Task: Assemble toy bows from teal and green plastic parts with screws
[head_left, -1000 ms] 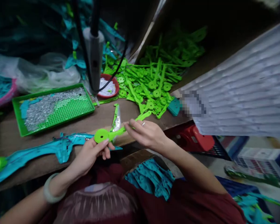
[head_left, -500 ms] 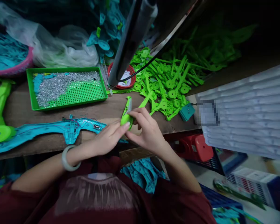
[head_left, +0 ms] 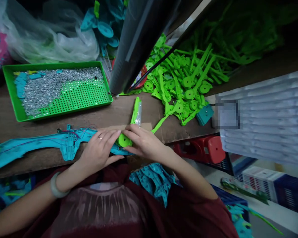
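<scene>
A long teal plastic bow-shaped frame (head_left: pixel 39 143) with thin wires on it lies along the front of the wooden bench. At its right end a bright green plastic arm (head_left: pixel 132 124) with a round disc end and a clear strip rests on it. My left hand (head_left: pixel 99 150) lies on the teal frame with its fingers pressing beside the green disc. My right hand (head_left: pixel 141 143) pinches the green disc end from the right. Both hands touch the green piece.
A green perforated tray (head_left: pixel 64 96) with small metal screws sits at the back left. A pile of green plastic arms (head_left: pixel 183 82) fills the back right, beside a red dish (head_left: pixel 142 74). A dark hanging tool (head_left: pixel 136 43) dangles above. Teal parts (head_left: pixel 154 181) lie in my lap.
The hands brought the green arm down from in front of me onto the right end of the teal frame. The view tilted, and the hanging tool now looms larger.
</scene>
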Demonstrator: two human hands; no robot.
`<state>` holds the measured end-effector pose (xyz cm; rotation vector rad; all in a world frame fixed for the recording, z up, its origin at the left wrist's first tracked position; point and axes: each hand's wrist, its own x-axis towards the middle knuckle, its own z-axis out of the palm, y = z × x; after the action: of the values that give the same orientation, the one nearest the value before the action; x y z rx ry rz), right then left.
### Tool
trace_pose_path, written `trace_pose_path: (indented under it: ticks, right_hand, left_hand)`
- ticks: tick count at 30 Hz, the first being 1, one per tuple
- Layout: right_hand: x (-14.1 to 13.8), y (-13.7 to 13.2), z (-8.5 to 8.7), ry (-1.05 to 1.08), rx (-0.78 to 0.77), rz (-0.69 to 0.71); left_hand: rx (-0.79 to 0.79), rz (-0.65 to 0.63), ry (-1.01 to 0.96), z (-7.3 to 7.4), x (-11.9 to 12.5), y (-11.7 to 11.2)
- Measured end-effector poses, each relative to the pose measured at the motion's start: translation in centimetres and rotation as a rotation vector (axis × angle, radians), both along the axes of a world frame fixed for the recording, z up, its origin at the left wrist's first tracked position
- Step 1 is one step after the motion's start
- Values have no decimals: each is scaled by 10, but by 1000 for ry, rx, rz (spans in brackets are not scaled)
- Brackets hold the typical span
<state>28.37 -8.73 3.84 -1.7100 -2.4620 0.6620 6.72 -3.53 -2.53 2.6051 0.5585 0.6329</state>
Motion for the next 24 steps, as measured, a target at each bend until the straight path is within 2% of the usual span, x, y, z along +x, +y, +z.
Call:
trace_pose_path:
  ticks: [5,13,18,20,22,24]
  right_hand:
    - [0,1,1,123,-33,0]
    - [-7,2,-5,87,10,9]
    - [-5,-1,-2,208,-46,-60]
    - [4,-1,-1,279,-4,-238]
    - [17,2,-6,332,78,-572]
    - [30,10,-15,491,45,-904]
  left_hand:
    - [10,-34,4,2,0,2]
    - [9,-83,122,6,1,3]
    - [-24,-80,138,6,2,3]
    - [-23,-95,159,6,2,3]
    - [9,-117,173,7,2,4]
    - [75,-136,172,6,0,4]
